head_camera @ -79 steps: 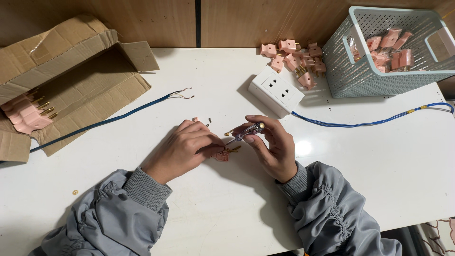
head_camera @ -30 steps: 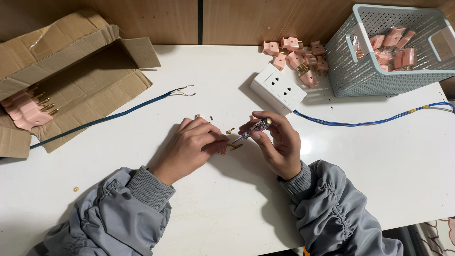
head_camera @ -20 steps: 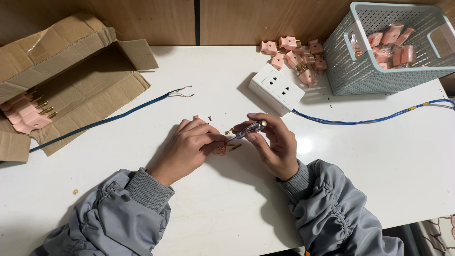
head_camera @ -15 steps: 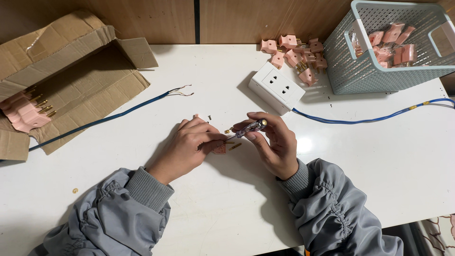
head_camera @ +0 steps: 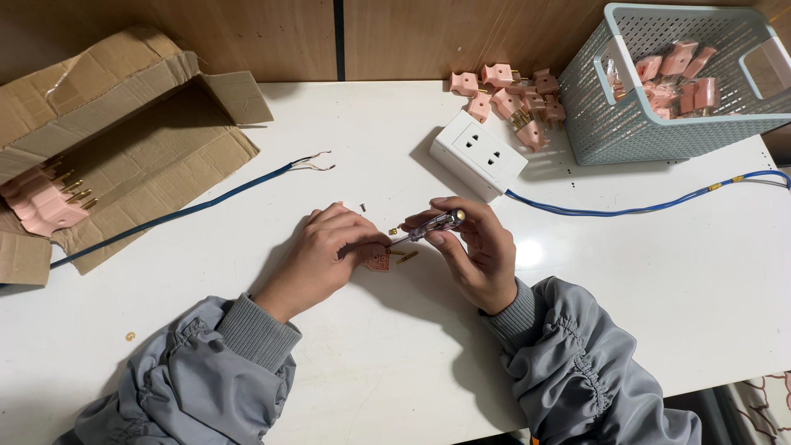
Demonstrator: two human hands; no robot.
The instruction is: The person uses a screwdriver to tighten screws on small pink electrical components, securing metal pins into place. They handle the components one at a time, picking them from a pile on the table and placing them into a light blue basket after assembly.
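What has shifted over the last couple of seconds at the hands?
Little. The right hand tipped the screwdriver up about a second ago, then lowered it back to the pink plug, which the left hand has held throughout. Nothing was picked up or let go. Socket, basket, box and cables stayed put.

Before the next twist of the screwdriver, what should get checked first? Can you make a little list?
1. Left hand pins the pink plug to the white table: ok.
2. Right hand grips the screwdriver firmly: ok.
3. Screwdriver tip seated in the plug's screw: cannot tell, fingers hide it.
4. Loose brass pin beside the plug, safe from rolling off: ok.
5. Tiny screw on the table, still findable: ok.
6. Blue wire lies clear of both hands: ok.
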